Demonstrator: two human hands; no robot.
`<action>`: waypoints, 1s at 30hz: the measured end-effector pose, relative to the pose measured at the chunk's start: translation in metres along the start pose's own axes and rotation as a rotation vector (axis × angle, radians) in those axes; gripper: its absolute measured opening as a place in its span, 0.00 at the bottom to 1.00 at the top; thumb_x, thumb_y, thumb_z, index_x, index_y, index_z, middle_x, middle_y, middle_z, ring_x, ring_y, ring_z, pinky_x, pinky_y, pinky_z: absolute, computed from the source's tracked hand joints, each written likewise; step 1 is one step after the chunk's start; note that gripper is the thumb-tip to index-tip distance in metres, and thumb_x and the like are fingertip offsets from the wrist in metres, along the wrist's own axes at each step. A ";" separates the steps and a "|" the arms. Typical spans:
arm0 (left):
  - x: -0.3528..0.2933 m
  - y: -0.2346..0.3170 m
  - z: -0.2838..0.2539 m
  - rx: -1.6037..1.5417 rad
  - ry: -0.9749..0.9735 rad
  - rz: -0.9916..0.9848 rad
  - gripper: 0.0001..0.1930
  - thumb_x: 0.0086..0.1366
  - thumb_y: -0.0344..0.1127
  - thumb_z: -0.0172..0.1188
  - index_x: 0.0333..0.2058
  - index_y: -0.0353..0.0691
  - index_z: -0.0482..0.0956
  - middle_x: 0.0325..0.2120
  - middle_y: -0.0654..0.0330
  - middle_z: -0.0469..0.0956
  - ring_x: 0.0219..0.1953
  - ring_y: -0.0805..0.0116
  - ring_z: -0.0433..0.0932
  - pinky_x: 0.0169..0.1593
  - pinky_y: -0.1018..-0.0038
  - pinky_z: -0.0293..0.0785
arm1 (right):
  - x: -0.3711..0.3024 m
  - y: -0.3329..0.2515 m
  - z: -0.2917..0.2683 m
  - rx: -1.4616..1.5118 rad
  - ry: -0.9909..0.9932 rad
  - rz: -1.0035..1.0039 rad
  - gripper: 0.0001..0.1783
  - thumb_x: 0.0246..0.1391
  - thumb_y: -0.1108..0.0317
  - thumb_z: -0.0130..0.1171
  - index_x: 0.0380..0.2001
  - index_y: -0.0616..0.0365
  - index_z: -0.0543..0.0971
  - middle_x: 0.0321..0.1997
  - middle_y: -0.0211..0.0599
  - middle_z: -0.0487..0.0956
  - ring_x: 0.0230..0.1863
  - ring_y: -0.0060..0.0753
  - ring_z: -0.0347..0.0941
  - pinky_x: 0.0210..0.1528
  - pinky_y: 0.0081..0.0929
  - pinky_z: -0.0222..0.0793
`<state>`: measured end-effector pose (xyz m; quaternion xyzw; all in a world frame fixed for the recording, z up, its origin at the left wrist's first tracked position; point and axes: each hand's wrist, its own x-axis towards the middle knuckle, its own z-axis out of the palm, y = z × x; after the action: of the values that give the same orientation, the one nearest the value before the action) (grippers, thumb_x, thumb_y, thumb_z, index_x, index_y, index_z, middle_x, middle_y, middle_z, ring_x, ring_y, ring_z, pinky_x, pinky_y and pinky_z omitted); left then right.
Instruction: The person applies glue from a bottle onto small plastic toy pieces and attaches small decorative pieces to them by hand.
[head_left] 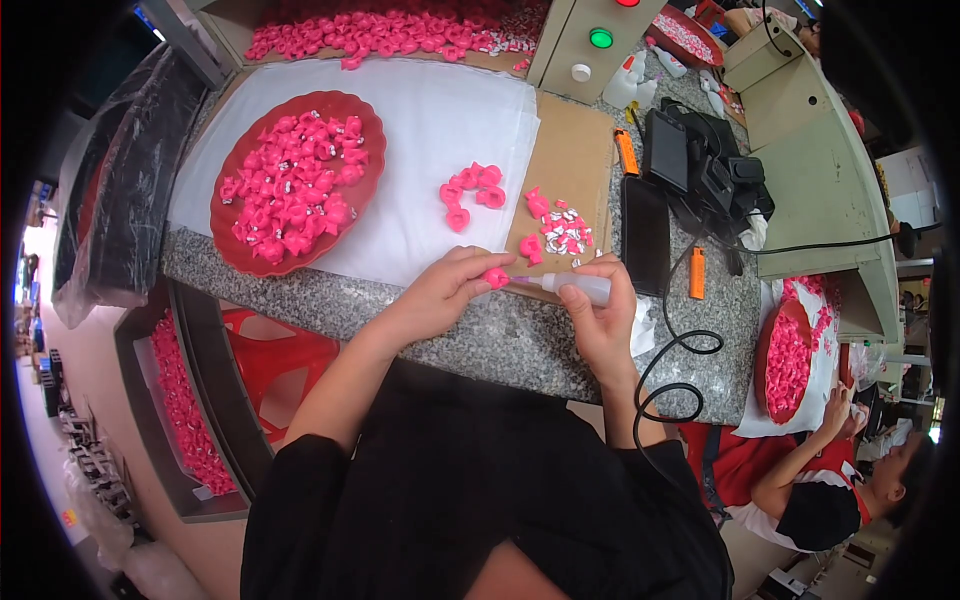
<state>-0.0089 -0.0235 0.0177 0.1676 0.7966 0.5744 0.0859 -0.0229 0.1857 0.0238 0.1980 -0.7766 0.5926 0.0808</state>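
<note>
- Head view: left hand [440, 295], fingers closed in a pinch, grips a small pink piece [495, 278] between thumb and fingertips, over the front edge of the work area.
- Right hand [606, 318], fingers curled, holds a translucent squeeze bottle [582, 287] lying nearly level, thin nozzle aimed left at the pink piece. Whether the nozzle makes contact cannot be told.
- Beyond the hands, loose pink pieces [457, 218] sit in a curved cluster on a white sheet [430, 110].
- To the right of the sheet, brown cardboard [575, 130] bears two more pink pieces and a pile of small white and pink bits [568, 233].
- At left, a red dish [376, 150] with a scalloped rim stands on the sheet, heaped with pink pieces, some showing white parts.
- Right of the cardboard: black equipment [665, 150] and an orange object [626, 152], on a speckled stone counter [480, 345].
- Far right, a co-worker [820, 515] sits near another red dish of pink pieces.
</note>
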 end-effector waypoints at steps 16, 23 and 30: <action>-0.002 -0.011 0.022 -0.569 0.192 -0.103 0.13 0.52 0.23 0.57 0.37 0.33 0.68 0.33 0.61 0.70 0.37 0.78 0.71 0.41 0.81 0.69 | -0.003 0.015 -0.040 0.887 0.160 0.531 0.16 0.44 0.75 0.58 0.39 0.62 0.70 0.28 0.34 0.75 0.27 0.22 0.70 0.27 0.16 0.63; 0.000 0.004 0.033 -0.725 0.156 -0.234 0.10 0.51 0.22 0.58 0.31 0.35 0.66 0.28 0.62 0.71 0.27 0.79 0.70 0.28 0.84 0.69 | 0.005 0.011 -0.066 0.495 0.089 0.596 0.18 0.46 0.68 0.57 0.40 0.63 0.69 0.27 0.37 0.76 0.27 0.24 0.71 0.30 0.19 0.64; 0.001 0.004 0.040 -0.866 0.165 -0.214 0.09 0.51 0.21 0.57 0.30 0.35 0.67 0.28 0.61 0.71 0.26 0.78 0.71 0.26 0.83 0.69 | 0.019 0.026 -0.037 -0.190 0.019 0.567 0.13 0.38 0.66 0.57 0.28 0.63 0.75 0.24 0.41 0.76 0.26 0.32 0.74 0.28 0.24 0.66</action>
<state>0.0043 0.0132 0.0090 -0.0135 0.5001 0.8539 0.1433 -0.0541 0.2227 0.0182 -0.0409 -0.8522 0.5178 -0.0627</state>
